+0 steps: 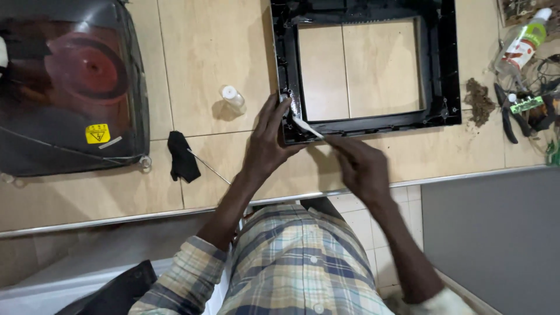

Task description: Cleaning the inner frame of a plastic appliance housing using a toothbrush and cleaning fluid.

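Left hand [269,143] steadies the frame [444,70], fingers spread flat on its near-left corner.
Our right hand [360,166] pinches a white strip [304,126] against that corner; a small bottle [232,97] stands left.

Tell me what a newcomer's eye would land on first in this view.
First, the two hands at the centre: the left hand presses on the near left corner of a black plastic screen frame lying flat on the tan tiled counter, while the right hand draws a thin white strip along that corner. Next, the big dark picture tube with a yellow warning sticker, at the far left.
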